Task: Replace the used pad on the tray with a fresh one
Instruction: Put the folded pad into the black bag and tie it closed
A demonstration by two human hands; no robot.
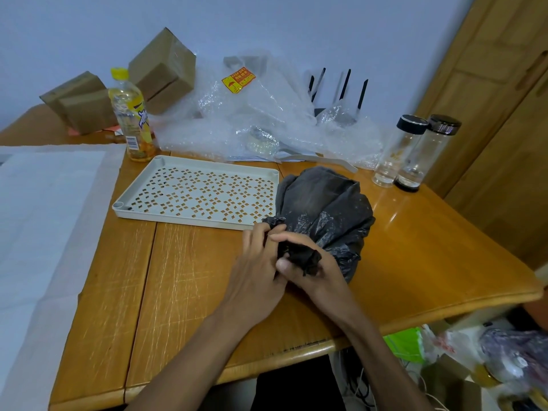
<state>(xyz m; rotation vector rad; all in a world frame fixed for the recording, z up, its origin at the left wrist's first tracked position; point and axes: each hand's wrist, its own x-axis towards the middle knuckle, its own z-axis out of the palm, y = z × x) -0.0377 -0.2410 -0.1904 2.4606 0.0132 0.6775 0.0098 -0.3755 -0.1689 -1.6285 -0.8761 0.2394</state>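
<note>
I see both grips closed on the bunched neck of the crumpled black plastic bag (323, 209): left hand (258, 271), right hand (314, 277). At ten o'clock, touching it, the perforated grey plastic tray (195, 192) lies bare on the scratched wooden bench (178, 277); a white pad (44, 209) spreads at nine o'clock.

Orange-yellow sticker (239, 79) on the bubble wrap (267, 120), far beyond the fingers, reads "KEEP DRY"; other print is illegible.

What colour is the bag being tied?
Black, seen clearly in the head view.

Glossy wooden table (189, 280), matt plastic tray (154, 216)
</note>
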